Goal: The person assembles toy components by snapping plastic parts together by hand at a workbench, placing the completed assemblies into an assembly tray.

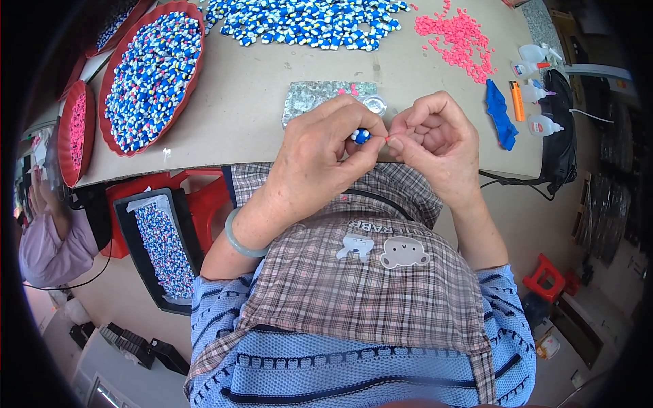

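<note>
My left hand [316,139] is closed over the table's near edge, gripping a small round blue-and-white piece [360,136] between thumb and fingers. Opposite it, my right hand [439,139] pinches a tiny pink-red bit [388,139] with thumb and forefinger, its other fingers curled. The fingertips of both hands nearly meet at this bit; I cannot tell whether it touches the blue-and-white piece. Just behind my hands lies a speckled grey-green slab [306,98], with a few pink bits [349,89] and a small clear round dish [375,104] on it.
Blue-and-white pieces [299,24] are heaped at the back, pink bits [462,47] at back right. Red trays [103,126] stand left, a filled black crate [129,231] below. Right: blue cloth [501,115], orange stick [517,100], glue bottles [544,125]. Another person's sleeve [58,248] shows left.
</note>
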Demonstrator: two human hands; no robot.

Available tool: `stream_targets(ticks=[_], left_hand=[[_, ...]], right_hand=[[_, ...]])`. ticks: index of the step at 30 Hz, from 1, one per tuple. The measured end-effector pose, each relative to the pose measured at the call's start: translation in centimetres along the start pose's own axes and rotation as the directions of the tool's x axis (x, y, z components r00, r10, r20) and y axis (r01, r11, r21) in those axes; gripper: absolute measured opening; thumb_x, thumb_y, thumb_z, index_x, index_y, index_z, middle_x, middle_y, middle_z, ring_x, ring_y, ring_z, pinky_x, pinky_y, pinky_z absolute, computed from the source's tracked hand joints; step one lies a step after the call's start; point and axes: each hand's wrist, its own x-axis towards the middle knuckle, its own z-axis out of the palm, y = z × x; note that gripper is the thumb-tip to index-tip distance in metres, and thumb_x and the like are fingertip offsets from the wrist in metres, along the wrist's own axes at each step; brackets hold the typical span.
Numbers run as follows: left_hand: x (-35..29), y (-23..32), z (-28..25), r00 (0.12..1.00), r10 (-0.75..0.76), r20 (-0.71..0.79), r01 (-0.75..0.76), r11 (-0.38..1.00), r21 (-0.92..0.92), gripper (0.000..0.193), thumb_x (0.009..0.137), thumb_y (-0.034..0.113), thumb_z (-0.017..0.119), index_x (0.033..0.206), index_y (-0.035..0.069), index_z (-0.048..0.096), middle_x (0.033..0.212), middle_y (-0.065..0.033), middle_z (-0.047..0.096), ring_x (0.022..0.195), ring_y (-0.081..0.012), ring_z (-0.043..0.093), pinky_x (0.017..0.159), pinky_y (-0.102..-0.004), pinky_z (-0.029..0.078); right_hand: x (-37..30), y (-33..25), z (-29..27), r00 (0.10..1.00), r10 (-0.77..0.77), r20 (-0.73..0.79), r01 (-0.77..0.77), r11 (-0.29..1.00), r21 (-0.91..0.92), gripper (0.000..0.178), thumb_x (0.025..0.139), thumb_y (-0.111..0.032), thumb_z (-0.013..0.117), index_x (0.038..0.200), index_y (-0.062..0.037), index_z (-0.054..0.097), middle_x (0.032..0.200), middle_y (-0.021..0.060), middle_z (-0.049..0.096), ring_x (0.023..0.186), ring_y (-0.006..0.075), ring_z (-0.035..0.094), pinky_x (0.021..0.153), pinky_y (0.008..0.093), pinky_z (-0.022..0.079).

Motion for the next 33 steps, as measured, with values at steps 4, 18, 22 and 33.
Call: stream_targets(ticks=[4,18,22,33], left_hand=[[-0.1,0.0,-0.2,0.997,-0.069,-0.017,0.069,0.998,-0.014,0.013,0.079,0.001,0.072,0.089,0.003,0.064,0.080,-0.0044,0.061,0.057,-0.0095,0.055,0.049,-0.0227,0.044],[-1.2,-2.0,-1.8,0.971,-0.232,-0.052,0.191,0.893,-0.408,0.021,0.085,-0.008,0.061,0.103,-0.002,0.069,0.104,-0.0093,0.062,0.089,-0.0126,0.062,0.078,-0.0243,0.054],[-1.2,-1.7,-1.7,0.952,-0.302,-0.049,0.246,0.851,-0.465,0.022,0.085,-0.007,0.062,0.105,-0.002,0.069,0.103,-0.0092,0.062,0.089,-0.0126,0.062,0.079,-0.0244,0.054],[-1.1,-1.7,-0.4,0.961,-0.267,-0.071,0.198,0.845,-0.496,0.020,0.084,-0.007,0.066,0.104,-0.003,0.066,0.100,-0.0081,0.062,0.090,-0.0132,0.064,0.081,-0.0249,0.056]], right_hand=[[0.8,-0.7,-0.9,0.991,0.130,0.038,-0.134,0.983,0.127,0.027,0.083,0.005,0.069,0.098,-0.0036,0.049,0.091,0.0102,0.065,0.080,0.0097,0.064,0.068,0.0229,0.055],[3.5,-0.4,-1.5,0.989,0.130,-0.072,-0.142,0.972,-0.185,0.028,0.082,0.003,0.072,0.093,-0.0065,0.048,0.079,0.0064,0.066,0.069,0.0081,0.063,0.061,0.0211,0.052],[3.5,-0.5,-1.3,0.991,0.116,-0.066,-0.128,0.965,-0.230,0.028,0.082,0.003,0.072,0.093,-0.0062,0.048,0.079,0.0053,0.065,0.070,0.0076,0.064,0.061,0.0210,0.053],[2.9,-1.9,-1.2,0.989,0.150,-0.010,-0.150,0.987,-0.051,0.028,0.083,0.005,0.069,0.095,-0.0061,0.047,0.083,0.0085,0.066,0.071,0.0103,0.065,0.061,0.0217,0.053]])
